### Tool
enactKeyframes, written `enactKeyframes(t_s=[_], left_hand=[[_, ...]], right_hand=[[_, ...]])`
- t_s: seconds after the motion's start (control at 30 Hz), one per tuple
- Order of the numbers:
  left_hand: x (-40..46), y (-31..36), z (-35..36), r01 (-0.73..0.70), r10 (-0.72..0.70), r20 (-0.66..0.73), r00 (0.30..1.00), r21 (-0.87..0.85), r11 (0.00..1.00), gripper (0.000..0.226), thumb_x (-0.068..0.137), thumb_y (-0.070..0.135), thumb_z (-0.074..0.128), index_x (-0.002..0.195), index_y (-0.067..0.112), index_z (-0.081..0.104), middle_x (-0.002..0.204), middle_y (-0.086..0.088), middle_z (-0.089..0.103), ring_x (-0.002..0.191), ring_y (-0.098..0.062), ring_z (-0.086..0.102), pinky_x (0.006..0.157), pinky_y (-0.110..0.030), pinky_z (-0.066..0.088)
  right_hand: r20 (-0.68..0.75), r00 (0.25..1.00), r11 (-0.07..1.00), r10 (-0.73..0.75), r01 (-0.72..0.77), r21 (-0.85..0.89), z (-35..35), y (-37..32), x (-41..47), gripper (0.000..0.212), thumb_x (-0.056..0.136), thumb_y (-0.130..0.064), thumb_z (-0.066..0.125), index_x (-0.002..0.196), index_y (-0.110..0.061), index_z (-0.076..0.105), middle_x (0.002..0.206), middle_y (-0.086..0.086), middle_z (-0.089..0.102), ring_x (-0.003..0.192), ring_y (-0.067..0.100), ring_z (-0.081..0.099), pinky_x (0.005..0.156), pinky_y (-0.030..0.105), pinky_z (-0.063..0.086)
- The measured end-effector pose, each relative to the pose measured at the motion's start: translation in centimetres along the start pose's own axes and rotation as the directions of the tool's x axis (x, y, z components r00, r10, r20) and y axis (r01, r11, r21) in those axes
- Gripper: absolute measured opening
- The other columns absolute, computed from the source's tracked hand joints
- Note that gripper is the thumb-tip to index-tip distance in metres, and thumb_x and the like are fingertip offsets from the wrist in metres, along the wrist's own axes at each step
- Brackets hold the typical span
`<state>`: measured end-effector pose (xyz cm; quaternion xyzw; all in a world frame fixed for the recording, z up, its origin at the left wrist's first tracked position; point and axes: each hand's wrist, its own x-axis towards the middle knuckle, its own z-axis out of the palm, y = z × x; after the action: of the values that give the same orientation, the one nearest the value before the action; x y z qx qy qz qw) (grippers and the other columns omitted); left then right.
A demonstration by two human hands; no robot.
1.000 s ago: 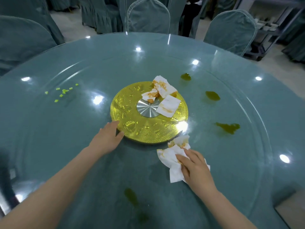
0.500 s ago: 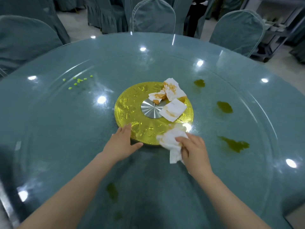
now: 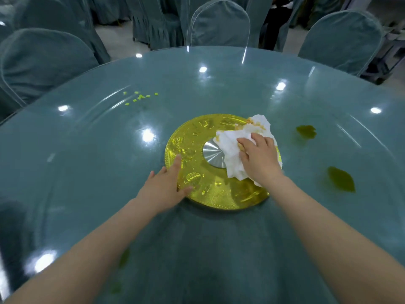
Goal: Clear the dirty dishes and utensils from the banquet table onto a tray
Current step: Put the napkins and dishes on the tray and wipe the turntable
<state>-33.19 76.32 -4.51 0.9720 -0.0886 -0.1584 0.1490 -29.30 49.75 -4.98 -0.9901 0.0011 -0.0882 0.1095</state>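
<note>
Left hand: flat, fingers straight, resting on the near-left rim of the gold disc.
Right hand: fingers curled down on a bunch of napkins, pressing them against the disc's right half.
Napkins: white, crumpled, orange-stained at the far end, partly covering the silver hub.
Gold disc: at the middle of the glass counter.
Spills: dark green patches right of the disc; small green bits far left.
Chairs: cloth-covered, around the far edge.
</note>
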Motion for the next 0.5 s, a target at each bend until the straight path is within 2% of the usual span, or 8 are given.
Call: enactKeyframes(t_s=[0.07, 0.17, 0.27, 0.3, 0.37, 0.43, 0.5], left_hand=[[0.8, -0.7, -0.4, -0.011, 0.011, -0.001, 1.0, 0.022, 1.0, 0.088, 0.091, 0.057, 0.044, 0.148, 0.032, -0.018, 0.15, -0.014, 0.035, 0.142, -0.031, 0.026, 0.117, -0.048, 0.008], [2.6, -1.7, -1.4, -0.003, 0.003, 0.004, 1.0, 0.0, 1.0, 0.084, 0.092, 0.056, 0.043, 0.148, 0.034, -0.016, 0.148, -0.012, 0.039, 0.136, -0.032, 0.037, 0.117, -0.046, 0.006], [3.8, -2.4, -2.2, -0.021, 0.021, 0.016, 1.0, -0.008, 1.0, 0.083, 0.093, 0.051, 0.045, 0.15, 0.031, -0.013, 0.153, -0.008, 0.033, 0.14, -0.028, 0.032, 0.117, -0.044, 0.004], [4.2, -2.6, -2.4, -0.023, 0.023, 0.017, 1.0, -0.005, 1.0, 0.082, 0.094, 0.05, 0.046, 0.151, 0.03, -0.011, 0.155, -0.008, 0.029, 0.141, -0.027, 0.029, 0.117, -0.044, 0.003], [4.9, -2.8, -2.7, -0.014, 0.014, 0.023, 1.0, 0.001, 1.0, 0.082, 0.094, 0.05, 0.046, 0.151, 0.028, -0.008, 0.157, -0.009, 0.022, 0.144, -0.027, 0.023, 0.117, -0.045, 0.004], [5.8, -2.8, -2.9, 0.012, -0.011, 0.026, 1.0, -0.003, 1.0, 0.082, 0.093, 0.052, 0.046, 0.151, 0.029, -0.007, 0.158, -0.01, 0.02, 0.144, -0.032, 0.02, 0.117, -0.048, 0.007], [6.6, -2.6, -3.2, 0.019, -0.019, 0.022, 1.0, 0.002, 1.0, 0.081, 0.093, 0.053, 0.045, 0.151, 0.029, -0.006, 0.156, -0.011, 0.024, 0.143, -0.033, 0.022, 0.117, -0.049, 0.009]], right_hand=[[0.031, 0.999, 0.999, 0.019, -0.018, -0.044, 0.9, 0.4, 0.2, 0.04, 0.096, -0.029, 0.042, 0.136, -0.029, 0.046, 0.149, 0.009, 0.032, 0.128, 0.035, 0.026, 0.105, 0.041, 0.025], [0.005, 0.998, 0.993, 0.066, -0.065, -0.101, 1.8, 0.9, 0.6, 0.041, 0.094, -0.021, 0.042, 0.135, -0.023, 0.046, 0.151, 0.01, 0.029, 0.127, 0.036, 0.026, 0.101, 0.043, 0.027], [0.006, 0.994, 0.982, 0.112, -0.11, -0.154, 1.9, 1.2, 1.1, 0.043, 0.09, -0.02, 0.045, 0.133, -0.023, 0.046, 0.154, 0.011, 0.021, 0.128, 0.038, 0.022, 0.101, 0.047, 0.029], [0.007, 0.99, 0.98, 0.137, -0.135, -0.146, 1.9, 1.5, 1.3, 0.043, 0.09, -0.025, 0.045, 0.133, -0.026, 0.044, 0.156, 0.011, 0.015, 0.132, 0.04, 0.017, 0.104, 0.051, 0.025], [0.049, 0.98, 0.974, 0.192, -0.185, -0.132, 1.9, 2.2, 1.7, 0.048, 0.091, -0.049, 0.04, 0.137, -0.041, 0.034, 0.158, 0.01, -0.007, 0.14, 0.042, -0.007, 0.11, 0.06, 0.006], [0.173, 0.959, 0.968, 0.224, -0.197, -0.158, 1.9, 2.9, 2.0, 0.071, 0.078, -0.079, 0.029, 0.142, -0.051, 0.014, 0.155, 0.009, -0.025, 0.137, 0.044, -0.025, 0.108, 0.063, -0.009], [0.28, 0.929, 0.969, 0.241, -0.212, -0.13, 1.7, 3.1, 2.2, 0.088, 0.066, -0.09, 0.026, 0.143, -0.053, 0.005, 0.155, 0.009, -0.024, 0.139, 0.046, -0.021, 0.108, 0.065, -0.005]])
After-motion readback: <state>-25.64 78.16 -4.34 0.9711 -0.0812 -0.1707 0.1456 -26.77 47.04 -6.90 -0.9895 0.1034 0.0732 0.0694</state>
